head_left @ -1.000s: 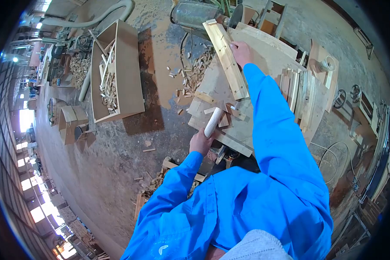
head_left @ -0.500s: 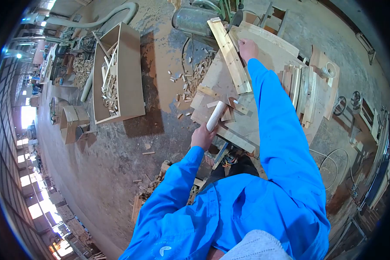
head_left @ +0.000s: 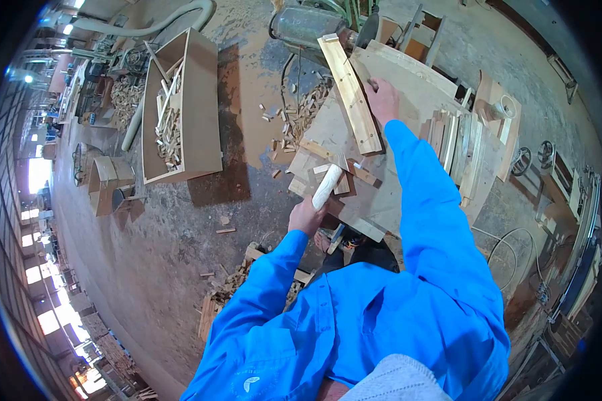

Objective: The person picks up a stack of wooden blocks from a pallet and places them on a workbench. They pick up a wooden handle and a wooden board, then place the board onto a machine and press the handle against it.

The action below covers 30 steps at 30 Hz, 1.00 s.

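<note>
My left hand point(head_left: 306, 215) is closed around the lower end of a pale round wooden stick point(head_left: 326, 187), which points up over the near left edge of the worktable point(head_left: 388, 170). Just past the stick's far end lie small wood pieces point(head_left: 362, 174), one dark and others light. My right hand point(head_left: 382, 103) reaches out over the table, close to the right edge of a long pale board point(head_left: 352, 93) with small dark marks along it. Its fingers are curled, with a small dark spot at their tips; what they hold, if anything, I cannot make out.
Wooden strips point(head_left: 456, 150) are stacked on the table's right side, near a tape roll point(head_left: 507, 107). A machine with a round dark blade point(head_left: 368, 30) stands at the far edge. A tall box of offcuts point(head_left: 204, 107) stands left; wood scraps point(head_left: 304, 117) litter the floor.
My right hand has drawn back toward me along the board's edge. The left hand still grips the stick, shifted slightly left and down in the view.
</note>
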Each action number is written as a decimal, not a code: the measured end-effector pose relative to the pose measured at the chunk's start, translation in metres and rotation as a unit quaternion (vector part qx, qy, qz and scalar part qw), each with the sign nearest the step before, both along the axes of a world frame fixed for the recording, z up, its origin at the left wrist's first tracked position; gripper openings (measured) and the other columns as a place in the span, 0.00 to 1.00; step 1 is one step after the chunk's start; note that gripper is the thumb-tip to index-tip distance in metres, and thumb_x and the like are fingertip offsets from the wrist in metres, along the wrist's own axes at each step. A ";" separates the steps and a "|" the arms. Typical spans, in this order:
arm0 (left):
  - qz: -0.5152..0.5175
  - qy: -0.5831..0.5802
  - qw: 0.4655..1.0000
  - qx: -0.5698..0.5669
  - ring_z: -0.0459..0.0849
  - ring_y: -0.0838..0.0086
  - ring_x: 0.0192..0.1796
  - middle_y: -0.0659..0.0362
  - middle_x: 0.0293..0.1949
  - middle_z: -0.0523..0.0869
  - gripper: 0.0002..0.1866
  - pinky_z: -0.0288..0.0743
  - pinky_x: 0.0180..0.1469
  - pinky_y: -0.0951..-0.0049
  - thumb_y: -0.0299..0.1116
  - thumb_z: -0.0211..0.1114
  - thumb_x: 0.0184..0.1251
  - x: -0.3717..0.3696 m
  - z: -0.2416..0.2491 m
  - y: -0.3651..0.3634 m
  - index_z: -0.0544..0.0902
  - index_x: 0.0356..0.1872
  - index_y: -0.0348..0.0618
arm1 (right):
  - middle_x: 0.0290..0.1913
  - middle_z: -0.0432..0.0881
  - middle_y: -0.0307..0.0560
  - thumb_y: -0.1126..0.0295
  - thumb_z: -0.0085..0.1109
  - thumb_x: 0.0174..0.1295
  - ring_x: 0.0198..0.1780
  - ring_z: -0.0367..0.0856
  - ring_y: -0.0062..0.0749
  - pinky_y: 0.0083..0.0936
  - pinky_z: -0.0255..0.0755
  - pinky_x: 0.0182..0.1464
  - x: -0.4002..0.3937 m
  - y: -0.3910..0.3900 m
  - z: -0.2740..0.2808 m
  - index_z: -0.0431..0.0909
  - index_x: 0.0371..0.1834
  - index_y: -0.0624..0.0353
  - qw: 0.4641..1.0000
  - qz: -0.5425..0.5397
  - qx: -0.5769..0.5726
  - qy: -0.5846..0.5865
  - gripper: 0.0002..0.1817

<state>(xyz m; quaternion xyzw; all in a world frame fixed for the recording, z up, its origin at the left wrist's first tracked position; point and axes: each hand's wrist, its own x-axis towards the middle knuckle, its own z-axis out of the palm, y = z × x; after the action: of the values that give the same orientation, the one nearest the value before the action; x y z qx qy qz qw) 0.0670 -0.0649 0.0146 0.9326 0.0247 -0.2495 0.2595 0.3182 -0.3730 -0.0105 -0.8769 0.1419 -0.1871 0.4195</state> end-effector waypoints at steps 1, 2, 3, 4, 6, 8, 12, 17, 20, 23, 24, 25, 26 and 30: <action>0.003 0.011 1.000 0.012 0.90 0.38 0.49 0.37 0.43 0.91 0.24 0.83 0.51 0.41 0.51 0.71 0.71 0.002 0.001 -0.002 0.81 0.49 0.37 | 0.47 0.89 0.57 0.58 0.69 0.68 0.52 0.87 0.55 0.49 0.79 0.56 0.003 0.000 0.000 0.90 0.50 0.59 1.000 0.003 0.000 0.001 0.17; 0.006 0.013 1.000 0.012 0.90 0.38 0.49 0.37 0.43 0.91 0.24 0.83 0.51 0.41 0.51 0.71 0.71 0.001 0.003 -0.001 0.81 0.49 0.37 | 0.47 0.89 0.57 0.58 0.68 0.69 0.53 0.87 0.55 0.49 0.80 0.57 0.003 0.001 -0.001 0.91 0.50 0.58 1.000 0.009 -0.017 0.015 0.16; -0.004 0.008 1.000 0.006 0.90 0.38 0.49 0.38 0.43 0.91 0.24 0.83 0.51 0.41 0.51 0.71 0.71 -0.001 0.000 0.002 0.81 0.49 0.37 | 0.48 0.90 0.57 0.58 0.67 0.70 0.53 0.87 0.55 0.49 0.80 0.57 0.003 0.002 -0.001 0.91 0.50 0.57 0.999 0.015 -0.034 0.030 0.16; -0.015 0.002 1.000 0.001 0.90 0.38 0.49 0.38 0.43 0.91 0.24 0.83 0.50 0.41 0.51 0.71 0.71 -0.006 -0.002 0.008 0.81 0.49 0.38 | 0.48 0.90 0.57 0.58 0.67 0.70 0.53 0.87 0.55 0.49 0.80 0.57 0.001 0.007 -0.001 0.91 0.50 0.57 0.999 0.016 -0.035 0.031 0.16; -0.014 -0.002 1.000 -0.011 0.90 0.39 0.49 0.38 0.43 0.91 0.23 0.83 0.50 0.41 0.50 0.71 0.71 -0.009 -0.001 0.009 0.81 0.49 0.39 | 0.49 0.90 0.57 0.56 0.64 0.72 0.54 0.87 0.56 0.49 0.80 0.58 0.011 0.014 0.001 0.92 0.50 0.53 0.995 -0.012 -0.081 0.065 0.15; -0.013 -0.007 1.000 -0.022 0.90 0.39 0.49 0.38 0.42 0.91 0.23 0.83 0.50 0.41 0.50 0.72 0.71 -0.009 0.002 0.009 0.81 0.50 0.40 | 0.50 0.90 0.56 0.55 0.64 0.72 0.55 0.87 0.56 0.50 0.80 0.58 0.026 0.018 0.002 0.93 0.50 0.51 0.994 -0.007 -0.051 0.093 0.15; 0.005 0.025 1.000 0.007 0.90 0.39 0.49 0.38 0.43 0.91 0.22 0.83 0.51 0.42 0.50 0.72 0.71 -0.014 0.008 0.013 0.82 0.50 0.40 | 0.53 0.91 0.54 0.54 0.63 0.73 0.56 0.87 0.56 0.50 0.80 0.59 0.043 0.031 -0.001 0.93 0.51 0.48 0.993 -0.022 -0.027 0.111 0.16; 0.003 0.032 0.999 0.017 0.90 0.40 0.48 0.39 0.42 0.91 0.23 0.83 0.50 0.42 0.52 0.69 0.74 -0.014 0.004 0.013 0.81 0.51 0.40 | 0.56 0.90 0.52 0.52 0.63 0.73 0.58 0.87 0.55 0.49 0.80 0.60 0.066 0.031 -0.008 0.93 0.53 0.47 0.992 -0.026 -0.008 0.125 0.17; 0.004 0.031 0.999 0.014 0.90 0.40 0.48 0.39 0.42 0.91 0.23 0.83 0.50 0.42 0.52 0.69 0.74 -0.020 0.002 0.018 0.81 0.51 0.41 | 0.59 0.89 0.52 0.51 0.63 0.74 0.59 0.87 0.54 0.46 0.79 0.61 0.066 0.035 -0.011 0.92 0.55 0.47 0.992 -0.023 -0.006 0.125 0.18; -0.006 0.027 0.999 0.020 0.91 0.40 0.48 0.39 0.42 0.91 0.23 0.83 0.50 0.42 0.52 0.69 0.74 -0.016 0.000 0.018 0.81 0.51 0.41 | 0.57 0.90 0.52 0.51 0.63 0.74 0.59 0.87 0.54 0.46 0.79 0.61 0.066 0.034 0.001 0.93 0.55 0.47 0.991 -0.027 -0.007 0.127 0.18; -0.003 0.024 1.000 0.014 0.90 0.40 0.48 0.39 0.42 0.91 0.23 0.83 0.50 0.42 0.52 0.69 0.74 -0.017 -0.001 0.018 0.81 0.51 0.41 | 0.57 0.90 0.52 0.51 0.63 0.74 0.59 0.87 0.54 0.47 0.79 0.60 0.064 0.035 0.000 0.93 0.55 0.47 0.990 -0.028 0.001 0.136 0.18; 0.000 0.019 1.000 0.007 0.90 0.40 0.48 0.39 0.42 0.91 0.23 0.83 0.50 0.42 0.52 0.69 0.74 -0.017 -0.003 0.017 0.81 0.50 0.41 | 0.57 0.90 0.52 0.51 0.63 0.74 0.59 0.87 0.54 0.47 0.79 0.60 0.063 0.035 0.000 0.93 0.55 0.47 0.990 -0.031 0.001 0.136 0.18; -0.003 0.018 1.000 0.007 0.90 0.40 0.48 0.39 0.42 0.91 0.23 0.83 0.50 0.42 0.52 0.69 0.74 -0.016 -0.006 0.016 0.81 0.50 0.41 | 0.56 0.90 0.53 0.52 0.63 0.74 0.58 0.87 0.54 0.47 0.79 0.60 0.065 0.034 0.001 0.93 0.55 0.47 0.990 -0.028 0.011 0.134 0.18; 0.001 0.011 1.000 0.004 0.90 0.40 0.48 0.39 0.42 0.91 0.22 0.83 0.49 0.42 0.51 0.69 0.74 -0.009 -0.006 0.010 0.80 0.50 0.41 | 0.56 0.90 0.54 0.52 0.64 0.73 0.58 0.87 0.56 0.48 0.79 0.59 0.073 0.027 -0.001 0.93 0.55 0.48 0.992 -0.023 0.015 0.124 0.17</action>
<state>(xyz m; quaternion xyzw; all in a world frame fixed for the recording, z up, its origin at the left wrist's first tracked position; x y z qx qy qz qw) 0.0576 -0.0547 0.0082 0.9309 0.0295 -0.2592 0.2557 0.3909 -0.3458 -0.0112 -0.8836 0.2162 -0.0845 0.4068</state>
